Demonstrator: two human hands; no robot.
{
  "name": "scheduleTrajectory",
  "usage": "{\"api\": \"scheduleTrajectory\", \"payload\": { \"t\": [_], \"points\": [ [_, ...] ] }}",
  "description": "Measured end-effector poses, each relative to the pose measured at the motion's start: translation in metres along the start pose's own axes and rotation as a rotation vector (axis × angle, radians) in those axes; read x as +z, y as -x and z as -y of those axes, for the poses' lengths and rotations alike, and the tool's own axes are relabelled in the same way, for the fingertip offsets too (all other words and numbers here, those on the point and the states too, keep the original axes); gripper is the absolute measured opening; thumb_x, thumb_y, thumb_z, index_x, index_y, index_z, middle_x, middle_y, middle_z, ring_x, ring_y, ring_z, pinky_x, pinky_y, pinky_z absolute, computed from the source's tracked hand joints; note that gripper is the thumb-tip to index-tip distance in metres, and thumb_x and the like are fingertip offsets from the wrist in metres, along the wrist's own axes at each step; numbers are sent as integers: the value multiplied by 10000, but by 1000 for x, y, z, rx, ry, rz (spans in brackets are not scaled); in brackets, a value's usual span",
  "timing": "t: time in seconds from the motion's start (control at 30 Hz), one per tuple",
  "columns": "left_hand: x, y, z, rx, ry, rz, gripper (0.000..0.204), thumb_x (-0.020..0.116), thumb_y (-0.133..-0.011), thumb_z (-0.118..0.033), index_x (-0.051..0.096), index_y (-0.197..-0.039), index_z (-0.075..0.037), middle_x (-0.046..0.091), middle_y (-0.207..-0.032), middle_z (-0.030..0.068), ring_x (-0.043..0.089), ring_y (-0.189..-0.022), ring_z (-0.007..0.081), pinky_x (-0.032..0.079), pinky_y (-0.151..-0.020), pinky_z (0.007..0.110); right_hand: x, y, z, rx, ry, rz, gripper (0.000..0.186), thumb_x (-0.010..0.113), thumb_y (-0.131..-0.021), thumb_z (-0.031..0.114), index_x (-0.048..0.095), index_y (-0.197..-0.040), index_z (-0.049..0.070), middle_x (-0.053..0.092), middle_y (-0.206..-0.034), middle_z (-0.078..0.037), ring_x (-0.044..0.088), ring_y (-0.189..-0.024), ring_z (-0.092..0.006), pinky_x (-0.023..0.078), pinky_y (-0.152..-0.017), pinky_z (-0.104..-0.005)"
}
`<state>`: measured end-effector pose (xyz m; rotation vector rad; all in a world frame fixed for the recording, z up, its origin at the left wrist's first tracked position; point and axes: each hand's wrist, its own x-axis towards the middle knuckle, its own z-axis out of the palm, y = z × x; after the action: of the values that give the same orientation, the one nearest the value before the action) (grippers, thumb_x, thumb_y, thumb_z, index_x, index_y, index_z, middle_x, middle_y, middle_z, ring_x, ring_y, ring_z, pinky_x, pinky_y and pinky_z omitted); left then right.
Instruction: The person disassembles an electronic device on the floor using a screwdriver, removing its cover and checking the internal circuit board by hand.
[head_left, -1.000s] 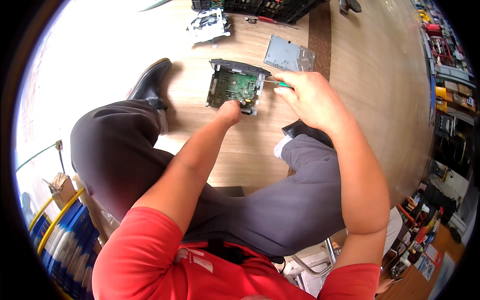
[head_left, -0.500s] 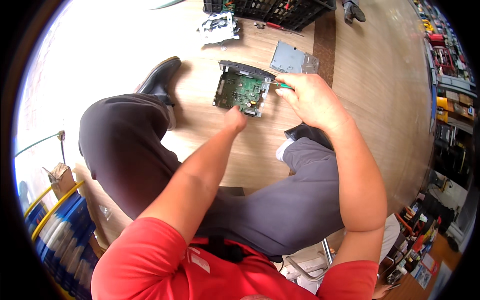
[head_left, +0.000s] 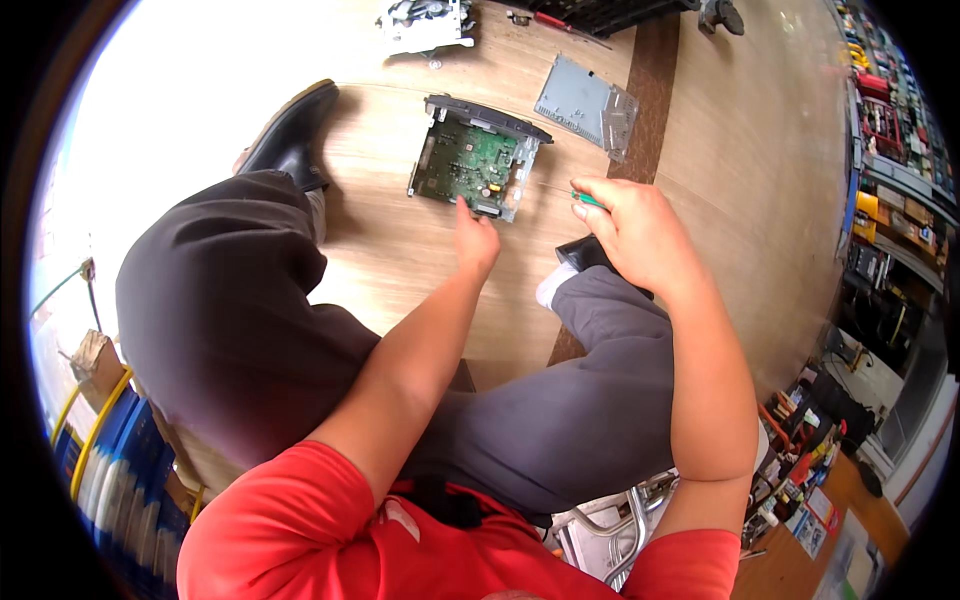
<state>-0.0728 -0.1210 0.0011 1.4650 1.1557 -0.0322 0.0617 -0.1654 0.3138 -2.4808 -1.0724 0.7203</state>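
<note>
An opened car stereo (head_left: 470, 165), its green circuit board exposed inside a metal frame, rests on the floor between my feet. Its dark front panel (head_left: 485, 117) faces away from me. My left hand (head_left: 477, 243) grips the near edge of the frame, with a finger over the rim; the other fingertips are partly hidden. To the right of the stereo, and apart from it, my right hand (head_left: 645, 230) pinches a thin screwdriver (head_left: 589, 200) by its green handle. The shaft, pointing left, is hard to make out.
A flat metal cover (head_left: 575, 98) lies beyond the stereo to the right. Farther off are a metal mechanism (head_left: 425, 30), a red-handled screwdriver (head_left: 565, 27) and a black crate (head_left: 600, 12). My shoes (head_left: 290, 130) flank the work. Shelves (head_left: 890, 200) line the right side.
My right hand has drawn the screwdriver back from the stereo, toward me and to the right. My left hand stays at the stereo's near edge. The view has shifted somewhat.
</note>
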Motion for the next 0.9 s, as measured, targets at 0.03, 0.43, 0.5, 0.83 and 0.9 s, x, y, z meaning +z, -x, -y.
{"api": "scheduleTrajectory", "payload": {
  "t": [0.03, 0.43, 0.5, 0.83, 0.9],
  "points": [
    [2, -3, -4, -12, -4, 13, 727, 563, -968, -109, 238, -1602, 34, 540, -1435, 333, 564, -1297, 452, 446, -1099, 461, 2, 1, -3, 16, -2, 9, 260, 650, -955, 154, 691, -1145, -18, 699, -1000, -271, 667, -954, -442, 528, -835, -499],
    [45, -37, 60, -164, 180, -4, 770, 632, -940, -38, 288, -1628, -65, 664, -1109, 160, 596, -827, 226, 483, -694, 353, 57, 22, 24, -53, 13, 472, 127, 595, -950, 177, 687, -988, 99, 652, -817, -152, 686, -786, -361, 544, -678, -487],
    [48, -36, 58, -128, 135, -26, 770, 615, -953, 10, 281, -1640, -90, 686, -985, 87, 564, -620, 131, 474, -514, 321, 58, 23, 32, -81, -15, 483, 114, 591, -925, 149, 679, -968, 90, 643, -808, -144, 690, -761, -349, 558, -667, -468],
    [14, -17, 13, -201, 197, 81, 731, 660, -934, -119, 349, -1583, 6, 701, -1204, 271, 702, -1033, 364, 539, -912, 409, 9, 2, 72, -306, -103, 406, 324, 619, -861, 128, 662, -1162, 16, 558, -774, -68, 625, -674, -225, 534, -562, -345],
    [15, -18, 19, -196, 189, 72, 729, 660, -939, -119, 346, -1586, 5, 710, -1177, 263, 706, -1001, 352, 542, -898, 406, 8, 2, 75, -380, -128, 371, 416, 631, -857, 139, 647, -1249, 0, 517, -773, -50, 585, -666, -199, 501, -551, -313]
  ]
}}
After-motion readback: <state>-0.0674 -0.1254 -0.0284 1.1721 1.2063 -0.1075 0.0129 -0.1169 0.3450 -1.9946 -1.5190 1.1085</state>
